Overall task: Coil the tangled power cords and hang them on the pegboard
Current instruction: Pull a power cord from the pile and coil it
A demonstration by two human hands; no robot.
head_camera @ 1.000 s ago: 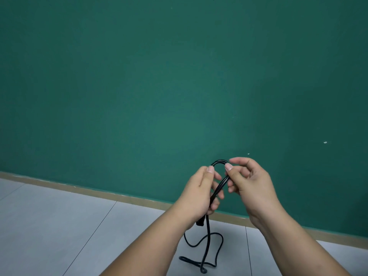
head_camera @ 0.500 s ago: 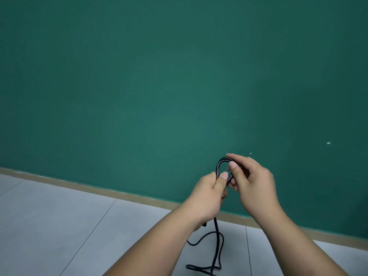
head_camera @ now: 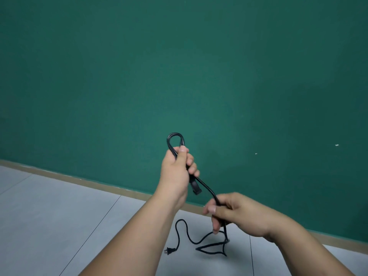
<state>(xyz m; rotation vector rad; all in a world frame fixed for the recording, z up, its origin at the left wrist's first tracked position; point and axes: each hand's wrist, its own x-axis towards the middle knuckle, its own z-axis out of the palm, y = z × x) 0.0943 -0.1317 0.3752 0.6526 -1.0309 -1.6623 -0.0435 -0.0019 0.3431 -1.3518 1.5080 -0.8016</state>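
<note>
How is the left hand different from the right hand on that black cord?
The left hand is raised high; the right hand is lower, nearer the floor. The left hand grips a folded loop poking above its thumb; the right hand holds one strand running down to the floor. A connector end hangs below the left hand, none below the right hand. Both curl round the same black cord.

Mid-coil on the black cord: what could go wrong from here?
1. The cord on the floor lies in sharp bends below the right hand; pulling up could tighten a kink.
2. The left hand grips just one small loop; it might spring open.
3. The plug could drag and snag.
</note>
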